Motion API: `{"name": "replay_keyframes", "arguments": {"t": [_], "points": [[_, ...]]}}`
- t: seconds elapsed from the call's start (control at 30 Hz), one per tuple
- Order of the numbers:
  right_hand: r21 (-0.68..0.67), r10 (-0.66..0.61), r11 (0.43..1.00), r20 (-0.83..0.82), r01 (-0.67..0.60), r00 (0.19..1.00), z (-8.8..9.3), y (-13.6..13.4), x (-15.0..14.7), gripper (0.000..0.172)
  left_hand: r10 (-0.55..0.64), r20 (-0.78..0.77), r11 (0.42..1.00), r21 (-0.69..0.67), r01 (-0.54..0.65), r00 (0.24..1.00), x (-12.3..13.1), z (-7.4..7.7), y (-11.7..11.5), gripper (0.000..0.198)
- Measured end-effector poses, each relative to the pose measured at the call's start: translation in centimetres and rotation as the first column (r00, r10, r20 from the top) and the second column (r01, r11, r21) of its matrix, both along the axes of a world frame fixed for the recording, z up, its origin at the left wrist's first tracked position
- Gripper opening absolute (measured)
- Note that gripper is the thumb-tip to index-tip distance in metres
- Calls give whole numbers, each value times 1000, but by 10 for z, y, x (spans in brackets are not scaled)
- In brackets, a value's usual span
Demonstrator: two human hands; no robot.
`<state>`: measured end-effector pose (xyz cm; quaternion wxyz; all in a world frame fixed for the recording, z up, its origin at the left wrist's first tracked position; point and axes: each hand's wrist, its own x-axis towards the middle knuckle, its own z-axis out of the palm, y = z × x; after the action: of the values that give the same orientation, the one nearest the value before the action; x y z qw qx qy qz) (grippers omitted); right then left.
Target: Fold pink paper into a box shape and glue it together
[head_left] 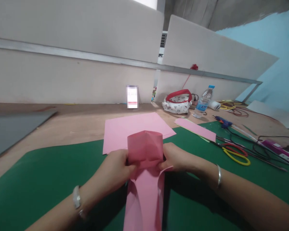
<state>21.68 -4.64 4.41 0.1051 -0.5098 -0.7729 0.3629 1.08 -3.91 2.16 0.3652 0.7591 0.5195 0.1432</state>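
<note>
The folded pink paper comes nearest the camera, its near end running off the bottom edge of the view. With the clock centred on the hands and 12 pointing away, its long axis lies from 6 to 12. The boxy folded end points to 12, a small peak midway along its top edge; the two sides below bow open, and a curled edge flares toward 3. Whether its underside touches the green mat cannot be told.

At 9, the left hand has the folded end's side pinched, thumb on the near face. At 3, the right hand closes on the opposite side, thumb likewise in front; both grips are narrow, with the paper between thumb and fingers.

Around 8 and 9 the mat spreads wide toward its left edge, leaving the left arm broad room. Close at 12, flat pink sheets overlap the mat's far edge. The other side is tighter: pink strips and a glue gun lie at 2, red-and-yellow-handled scissors at 3, and a purple power strip beyond them.
</note>
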Motion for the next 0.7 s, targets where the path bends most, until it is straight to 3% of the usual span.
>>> {"name": "replay_keyframes", "arguments": {"t": [0.17, 0.33, 0.47, 0.7], "points": [[19, 19, 1000, 5, -19, 1000, -6, 1, 4, 14, -14, -1, 1000, 14, 14, 1000, 1, 1, -1, 18], [113, 44, 992, 85, -54, 995, -8, 0, 2, 11, -48, 8, 997, 64, 48, 999, 0, 1, -1, 12], [174, 55, 982, 83, -69, 995, -7, -1, 3, 18, -81, 9, 989, 123, 79, 997, -1, 2, -1, 15], [115, 132, 987, -198, -111, 971, 3, -4, 11, 26, -123, -41, 958, 257, 129, 992, 1, 11, -12, 23]]}}
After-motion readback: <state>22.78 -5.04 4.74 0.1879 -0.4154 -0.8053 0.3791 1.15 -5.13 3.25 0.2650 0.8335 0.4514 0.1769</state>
